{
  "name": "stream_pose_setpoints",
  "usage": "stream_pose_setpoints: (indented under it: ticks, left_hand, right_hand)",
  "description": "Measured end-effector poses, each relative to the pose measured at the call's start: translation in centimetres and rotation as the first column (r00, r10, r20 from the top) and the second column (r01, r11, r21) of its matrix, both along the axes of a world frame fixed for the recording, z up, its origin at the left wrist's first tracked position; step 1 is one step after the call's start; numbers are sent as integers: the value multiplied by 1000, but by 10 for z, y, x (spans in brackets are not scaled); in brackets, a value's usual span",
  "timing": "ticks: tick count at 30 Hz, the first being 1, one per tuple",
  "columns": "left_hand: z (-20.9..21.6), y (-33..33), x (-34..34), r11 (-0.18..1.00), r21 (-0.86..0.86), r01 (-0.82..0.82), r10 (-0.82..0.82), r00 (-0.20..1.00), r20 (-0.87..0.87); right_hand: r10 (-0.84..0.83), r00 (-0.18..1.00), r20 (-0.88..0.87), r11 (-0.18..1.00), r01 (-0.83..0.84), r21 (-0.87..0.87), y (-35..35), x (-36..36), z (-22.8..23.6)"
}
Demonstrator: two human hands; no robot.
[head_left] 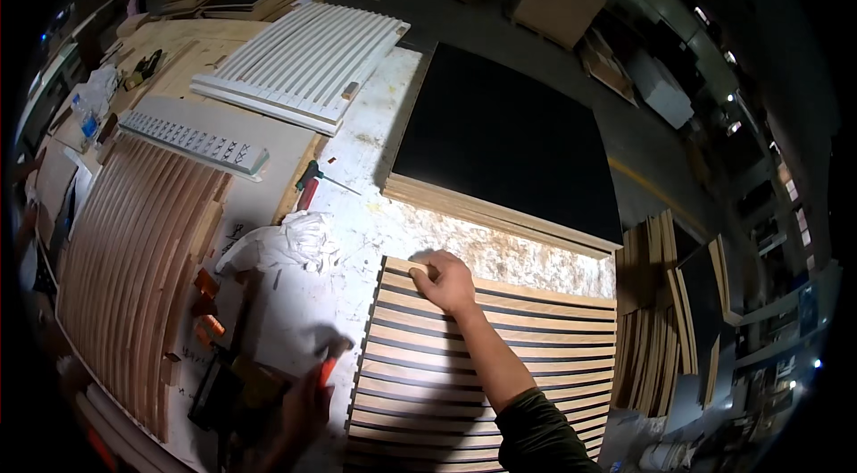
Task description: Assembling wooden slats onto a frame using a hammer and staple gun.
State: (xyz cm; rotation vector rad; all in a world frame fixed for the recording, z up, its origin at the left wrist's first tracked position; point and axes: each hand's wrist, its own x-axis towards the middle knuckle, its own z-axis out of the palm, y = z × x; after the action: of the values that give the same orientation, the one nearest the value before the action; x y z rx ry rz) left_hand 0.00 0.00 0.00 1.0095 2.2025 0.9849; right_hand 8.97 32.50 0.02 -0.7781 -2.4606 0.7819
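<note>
A light-wood slatted panel (pixel 411 366) with dark grooves lies on the worktable in front of me. My right hand (pixel 444 283) grips its far edge near the left corner, fingers curled over and thumb against the wood. Dim and partly in shadow, my left hand (pixel 305 415) is closed around a red-handled hammer (pixel 328 369) just left of the panel. The hammer's head points up and away from me. Beyond the panel sits a stack of boards with a black top (pixel 509 138).
A crumpled white cloth (pixel 290 243) and a green-handled screwdriver (pixel 310 174) lie left of the panel. Further left are brown slats (pixel 134 268), orange pieces (pixel 207 286) and a dark power tool (pixel 237 393). A white slatted panel (pixel 303 53) lies at the back. Boards (pixel 656 294) stand at right.
</note>
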Motion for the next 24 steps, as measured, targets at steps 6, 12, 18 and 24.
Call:
stream_pose_setpoints:
  ticks: [6,12,18,24]
  left_hand:
    - [-11,-37,41,996,34,-83,88,982,-166]
    - [-9,-35,44,984,-165,-68,34,979,-200]
    - [-5,-35,43,991,-75,-115,102,983,-153]
    - [-5,-34,40,984,-135,-115,103,990,-96]
  right_hand:
    - [-95,995,39,990,98,-98,-9,-2,8]
    - [2,998,55,982,9,-188,-5,-19,-3]
    - [4,998,62,935,18,-354,-8,-24,-7]
    - [-68,976,207,995,82,-60,-17,-23,11]
